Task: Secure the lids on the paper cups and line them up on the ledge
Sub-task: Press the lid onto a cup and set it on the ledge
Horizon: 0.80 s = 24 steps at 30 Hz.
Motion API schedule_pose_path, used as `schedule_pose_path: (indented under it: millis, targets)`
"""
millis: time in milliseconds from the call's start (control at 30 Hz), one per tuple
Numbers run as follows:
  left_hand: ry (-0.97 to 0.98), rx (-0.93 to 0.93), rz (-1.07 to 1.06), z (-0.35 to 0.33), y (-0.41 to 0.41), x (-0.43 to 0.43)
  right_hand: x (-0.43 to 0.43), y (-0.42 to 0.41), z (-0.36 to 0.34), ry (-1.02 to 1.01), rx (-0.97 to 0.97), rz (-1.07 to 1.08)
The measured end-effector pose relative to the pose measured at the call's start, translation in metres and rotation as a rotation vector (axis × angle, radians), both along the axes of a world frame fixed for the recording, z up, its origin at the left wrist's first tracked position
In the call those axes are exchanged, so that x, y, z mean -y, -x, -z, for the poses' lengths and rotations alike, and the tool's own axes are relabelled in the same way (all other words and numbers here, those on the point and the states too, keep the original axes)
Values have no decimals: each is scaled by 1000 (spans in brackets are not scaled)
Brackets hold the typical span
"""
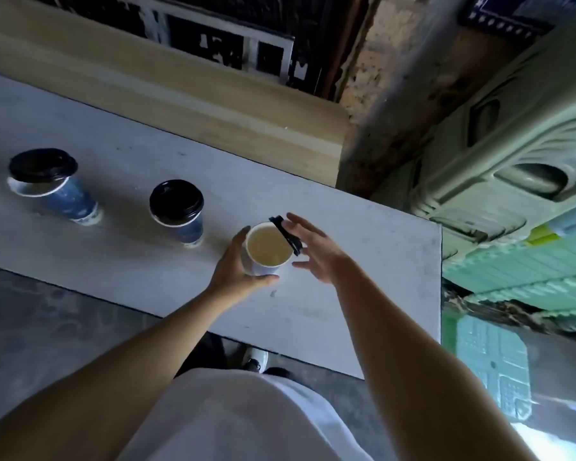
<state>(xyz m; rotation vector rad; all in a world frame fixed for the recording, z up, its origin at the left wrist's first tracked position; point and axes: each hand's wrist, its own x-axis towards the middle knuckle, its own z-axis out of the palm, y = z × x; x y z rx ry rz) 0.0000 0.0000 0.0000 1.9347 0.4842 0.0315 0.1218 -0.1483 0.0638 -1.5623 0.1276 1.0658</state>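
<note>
Three blue-and-white paper cups stand on a pale grey ledge [363,294]. The left cup [70,199] has a black lid [42,164] resting askew on its rim. The middle cup [188,227] carries a black lid [176,198] seated on top. My left hand [235,266] is wrapped around the right cup [267,249], which is uncovered and shows tan liquid. My right hand [316,249] holds a black lid [286,235] on edge against the cup's far right rim, fingers spread.
A wooden beam [180,94] runs behind the ledge. A rough pillar [389,94] and a pale green moulded plastic object [519,144] stand to the right. The grey floor [47,327] and a shoe [255,359] lie below the ledge's near edge.
</note>
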Motion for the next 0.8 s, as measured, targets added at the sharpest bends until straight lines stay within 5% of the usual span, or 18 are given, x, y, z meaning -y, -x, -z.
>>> schedule_pose_path:
  millis: [167, 300, 400, 667, 800]
  targets:
    - [53, -21, -87, -8, -2, 8, -12, -1, -1, 67, 204, 5]
    - [59, -16, -50, -14, 1, 7, -17, 19, 0, 231, 777, -1]
    - [70, -64, -71, -12, 0, 9, -17, 48, 10, 299, 1100, -274]
    - [194, -142, -56, -7, -1, -5, -20, 53, 30, 332, 1049, -371]
    - [566, -206, -198, -28, -7, -14, -17, 50, 24, 222, 793, -260]
